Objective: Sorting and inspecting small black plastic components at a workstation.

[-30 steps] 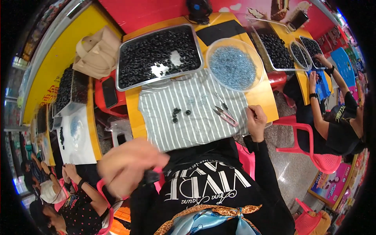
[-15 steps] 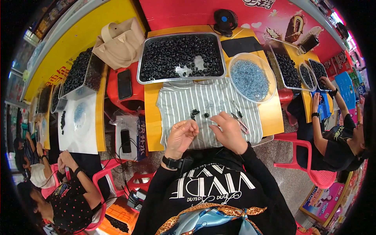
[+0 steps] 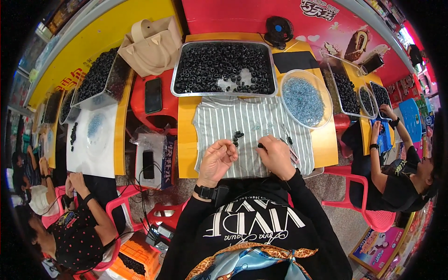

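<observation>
My left hand point(image 3: 217, 161) is raised over a grey-and-white striped cloth point(image 3: 212, 122), its thumb and fingers pinched together; what they hold, if anything, is too small to make out. To its right, my right hand point(image 3: 276, 157) has a small black ring point(image 3: 261, 145) at its fingertips. Just beyond my left fingers a small cluster of black pieces point(image 3: 238, 135) lies on the cloth. Some tiny clear-blue beads point(image 3: 256, 127) are scattered farther back. Beside my right hand lie slim tools point(image 3: 293, 154), partly hidden by it.
Behind the cloth stands a clear tray point(image 3: 224, 95) full of black rings. A round tub point(image 3: 330, 109) of blue beads sits to its right. A black fan point(image 3: 278, 32) is at the back. Co-workers sit left and right. A phone point(image 3: 153, 95) lies on a red stool.
My right hand has closed on the black ring that lay loose on the cloth. My left hand stays pinched in nearly the same place. The whole view has shifted slightly.
</observation>
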The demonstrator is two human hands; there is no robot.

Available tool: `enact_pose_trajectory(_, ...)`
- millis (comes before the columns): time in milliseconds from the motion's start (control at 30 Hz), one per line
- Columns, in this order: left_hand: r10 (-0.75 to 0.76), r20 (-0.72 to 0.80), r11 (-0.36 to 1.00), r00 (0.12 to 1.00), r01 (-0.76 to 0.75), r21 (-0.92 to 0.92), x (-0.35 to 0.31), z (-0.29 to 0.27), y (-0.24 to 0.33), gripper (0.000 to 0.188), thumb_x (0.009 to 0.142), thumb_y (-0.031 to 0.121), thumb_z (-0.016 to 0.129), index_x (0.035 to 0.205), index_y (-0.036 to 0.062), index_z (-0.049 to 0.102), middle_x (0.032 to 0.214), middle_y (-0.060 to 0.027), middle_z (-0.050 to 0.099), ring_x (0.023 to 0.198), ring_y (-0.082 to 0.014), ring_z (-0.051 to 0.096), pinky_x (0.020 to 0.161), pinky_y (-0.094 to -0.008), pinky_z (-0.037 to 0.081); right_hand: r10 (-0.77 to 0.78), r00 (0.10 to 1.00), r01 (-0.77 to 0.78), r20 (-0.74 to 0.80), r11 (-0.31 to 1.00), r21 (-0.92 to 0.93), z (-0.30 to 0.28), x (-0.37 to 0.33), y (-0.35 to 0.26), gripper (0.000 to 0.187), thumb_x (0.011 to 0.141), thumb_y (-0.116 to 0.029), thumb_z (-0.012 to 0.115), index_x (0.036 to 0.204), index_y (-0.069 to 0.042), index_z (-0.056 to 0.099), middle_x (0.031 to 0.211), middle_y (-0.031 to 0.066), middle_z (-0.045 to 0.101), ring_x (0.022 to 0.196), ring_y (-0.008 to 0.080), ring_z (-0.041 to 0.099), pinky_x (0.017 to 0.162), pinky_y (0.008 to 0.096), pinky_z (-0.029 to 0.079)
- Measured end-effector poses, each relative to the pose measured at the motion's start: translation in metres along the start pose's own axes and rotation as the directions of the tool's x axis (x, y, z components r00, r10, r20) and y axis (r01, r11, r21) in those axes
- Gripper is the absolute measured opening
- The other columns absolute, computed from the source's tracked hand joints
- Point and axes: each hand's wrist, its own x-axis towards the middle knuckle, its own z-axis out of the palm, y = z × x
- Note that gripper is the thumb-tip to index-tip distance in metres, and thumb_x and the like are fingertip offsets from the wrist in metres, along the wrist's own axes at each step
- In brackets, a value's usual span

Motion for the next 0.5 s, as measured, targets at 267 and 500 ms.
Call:
enact_pose_trajectory(267,0.081,0.088,0.994,0.993,-0.074,-0.083,0.002,0.004,-0.002,0.039,0.1,0.036,0.047,0.077,0.005,0.055,0.07,-0.0059,0.05,0.071,-0.0224,0.049,0.071,-0.034,0.04,-0.016,0.997,0.016,-0.08,1.0,0.001,-0.007,0.011,-0.025,0.016,0.076,-0.012,0.067,0.087,-0.003,0.059,0.083,0.0157,0.056,0.075,0.0381,0.058,0.062,0.0457,0.046)
enact_pose_trajectory(500,0.099,-0.074,0.994,0.992,-0.102,-0.038,-0.003,0.01,-0.004,0.044,0.101,0.038,0.044,0.072,0.0058,0.052,0.067,-0.0061,0.047,0.069,-0.0222,0.046,0.07,-0.0343,0.038,-0.421,0.902,0.431,0.096,0.872,-0.233,0.016,0.031,-0.049,0.017,0.074,-0.011,0.06,0.09,-0.005,0.063,0.105,0.0109,0.056,0.1,0.0279,0.053,0.076,0.0379,0.043)
